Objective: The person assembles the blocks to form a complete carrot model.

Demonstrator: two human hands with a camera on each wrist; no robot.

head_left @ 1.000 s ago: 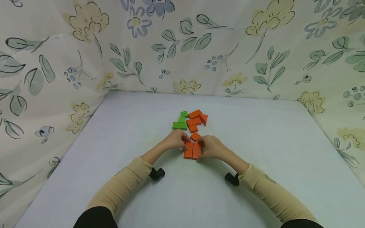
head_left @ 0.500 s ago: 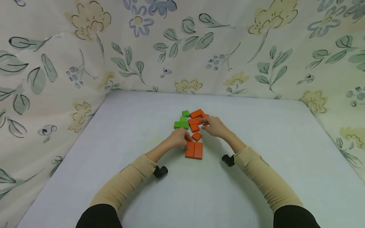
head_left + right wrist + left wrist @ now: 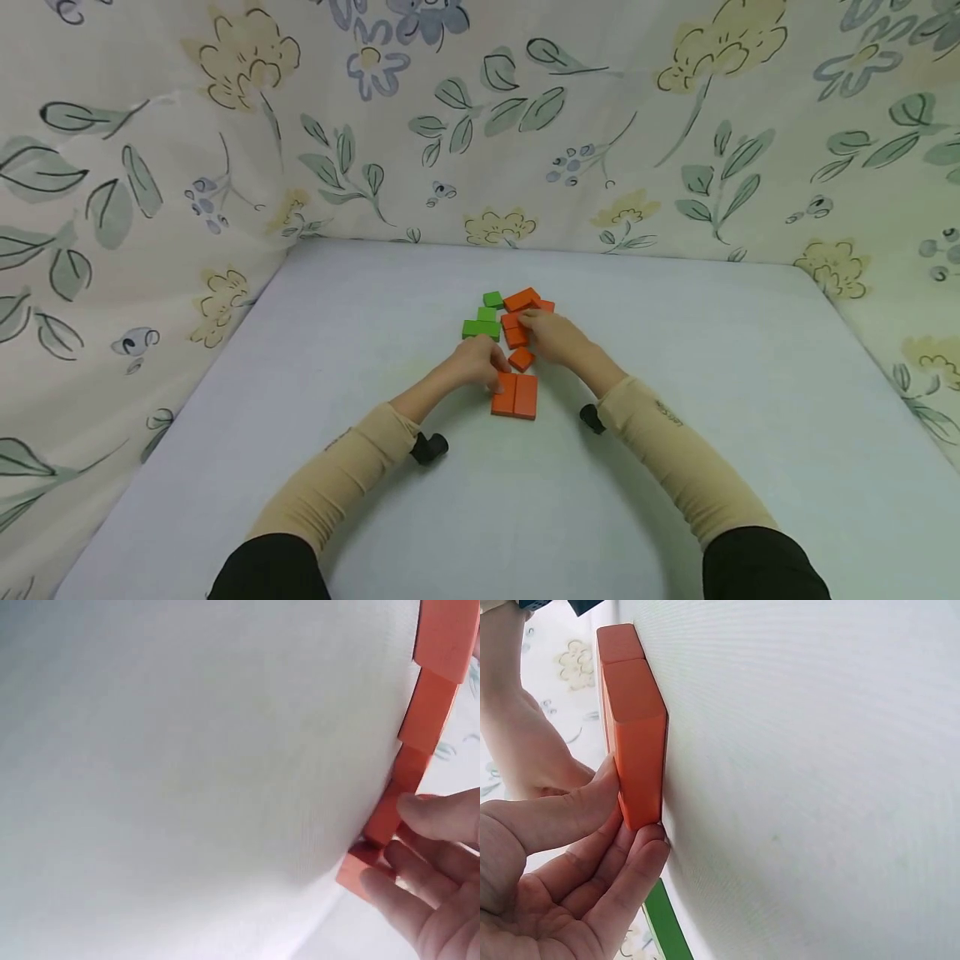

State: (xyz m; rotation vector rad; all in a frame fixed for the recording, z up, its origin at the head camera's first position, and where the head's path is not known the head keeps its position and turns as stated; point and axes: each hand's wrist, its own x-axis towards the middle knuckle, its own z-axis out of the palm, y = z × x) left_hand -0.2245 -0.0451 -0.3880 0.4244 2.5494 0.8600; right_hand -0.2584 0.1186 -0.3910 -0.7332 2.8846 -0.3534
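Two flat orange rectangular blocks lie side by side on the table, the left block (image 3: 506, 402) touching the right block (image 3: 527, 397). My left hand (image 3: 476, 364) pinches the left one at its far end; in the left wrist view the thumb lies on top of this orange block (image 3: 641, 765) and the fingers are at its end. Farther back, my right hand (image 3: 560, 338) is at a cluster of orange blocks. The right wrist view shows its thumb and fingers around an orange block (image 3: 385, 816), partly hidden by the hand.
Three green blocks (image 3: 482, 329) lie left of the orange cluster. A small orange block (image 3: 521, 359) sits between the cluster and the pair. Another orange block (image 3: 522, 298) lies at the back. A floral cloth (image 3: 480, 183) hangs behind the white table (image 3: 375, 292).
My right hand has let go of the right block of the pair, moved away to the back cluster and taken hold of an orange block there. My left hand stays on the left block.
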